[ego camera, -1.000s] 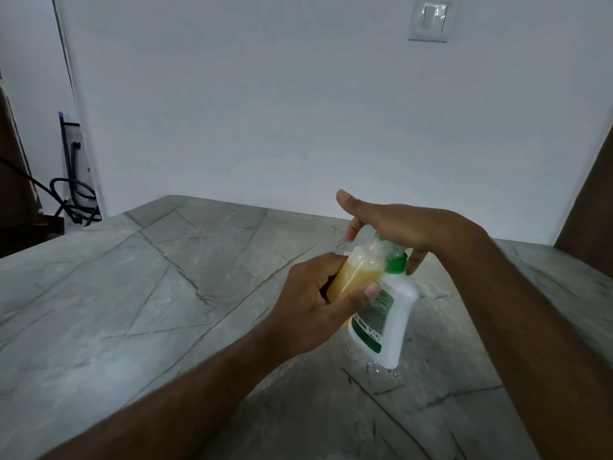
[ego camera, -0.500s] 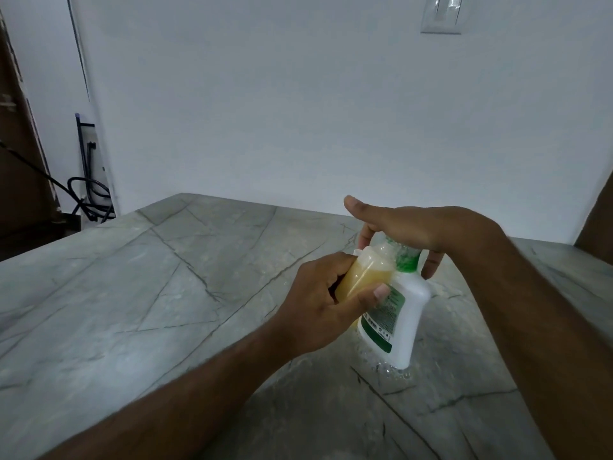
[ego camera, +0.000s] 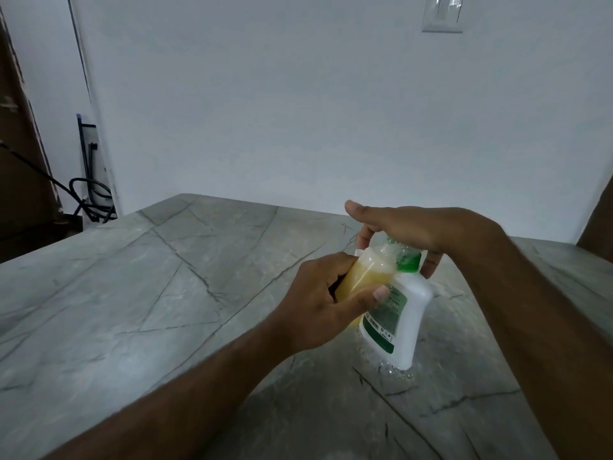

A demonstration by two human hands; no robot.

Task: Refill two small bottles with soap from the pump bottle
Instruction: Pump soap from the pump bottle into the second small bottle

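Left hand (ego camera: pixel 318 303) gripped the small bottle (ego camera: pixel 368 277), part full of yellow soap, tilted against the pump bottle (ego camera: pixel 403 322) just right of it. Pump bottle stood on the counter (ego camera: pixel 166 293). Right hand (ego camera: pixel 408 229) lay flat over the pump top, fingers draped past it, thumb out.

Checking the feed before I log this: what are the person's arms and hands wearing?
Nothing shows on either. The left hand and right hand are bare, with no gloves, rings, watch or bands in view. Both forearms are bare too, with no sleeves as far up as the picture reaches.
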